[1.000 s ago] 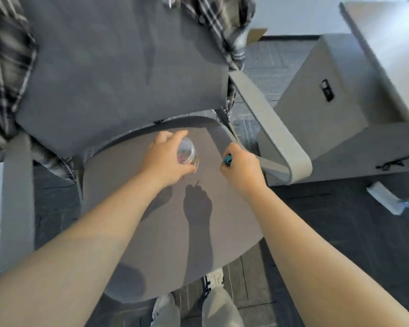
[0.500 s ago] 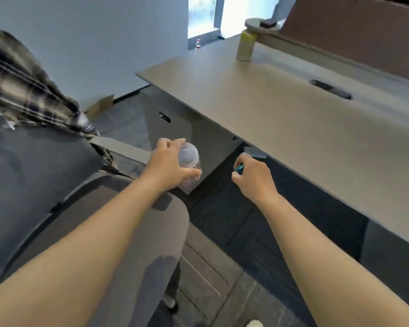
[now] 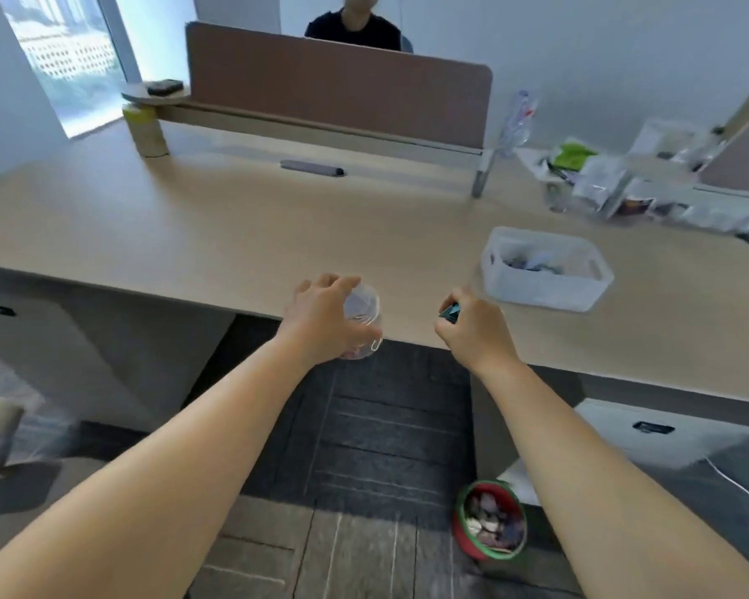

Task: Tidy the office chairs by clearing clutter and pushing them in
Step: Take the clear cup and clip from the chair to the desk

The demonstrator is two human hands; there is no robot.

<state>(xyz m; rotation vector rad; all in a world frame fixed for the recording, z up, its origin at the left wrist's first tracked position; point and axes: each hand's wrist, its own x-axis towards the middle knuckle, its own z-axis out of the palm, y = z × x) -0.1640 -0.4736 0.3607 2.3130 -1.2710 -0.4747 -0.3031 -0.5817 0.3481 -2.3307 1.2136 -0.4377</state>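
The chair and the checked shirt seen a moment ago are gone from view, and the desk (image 3: pixel 243 227) now fills the picture straight ahead. Both hands have come up to the near edge of the desk.

The left hand (image 3: pixel 321 315) holds a clear plastic cup (image 3: pixel 361 315). Its fingers (image 3: pixel 342 282) are wrapped tight around the cup. The cup looks see-through and a bit blurry, with some small things at the bottom. It hangs in the air right over the desk edge.

The right hand (image 3: pixel 472 324) is just beside it. Its fingers are closed on a small blue-green thing (image 3: pixel 449 312), and only a tip of that thing sticks out.

Past the right hand's fingers, a white bin (image 3: pixel 545 291) sits on the desk with small things inside. Further off to the right lies a heap of bags and wrappers (image 3: pixel 615 183). Far ahead of the left hand's fingers stands a brown screen (image 3: pixel 338 84), and a person in a dark top (image 3: pixel 355 30) sits behind it. A grey bar (image 3: pixel 312 168) lies on the desk in front of the screen.

Below the right arm, a red and green bowl (image 3: pixel 489 523) sits on the dark floor (image 3: pixel 377 425).
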